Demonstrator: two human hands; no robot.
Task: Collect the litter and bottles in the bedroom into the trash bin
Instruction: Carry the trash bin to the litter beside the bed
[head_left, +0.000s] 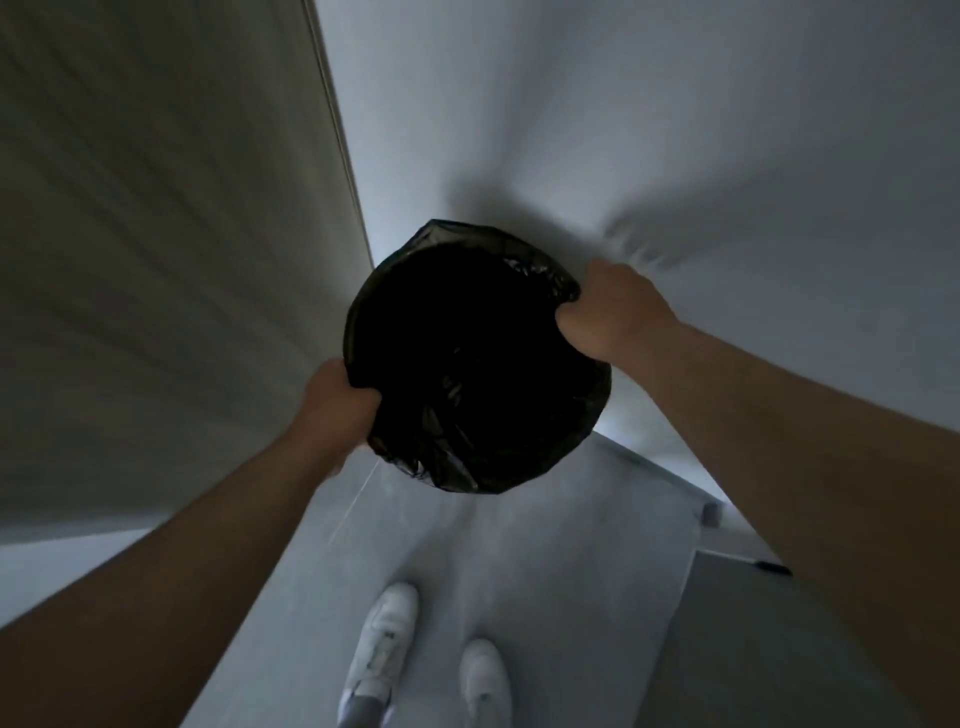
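Observation:
A round trash bin (475, 358) lined with a black plastic bag sits in front of me, seen from above. Its inside is dark and I cannot make out any contents. My left hand (337, 395) grips the bin's rim at its lower left, fingers curled over the bag. At the upper right of the rim my right hand (608, 312) holds the edge the same way. No litter or bottles show in the view.
A white wall (675, 130) rises behind the bin, and a beige door or panel (156, 234) fills the left. Grey floor (467, 545) lies below, with my white shoes (387, 644) on it. A dark surface (779, 649) with a small black object sits at the lower right.

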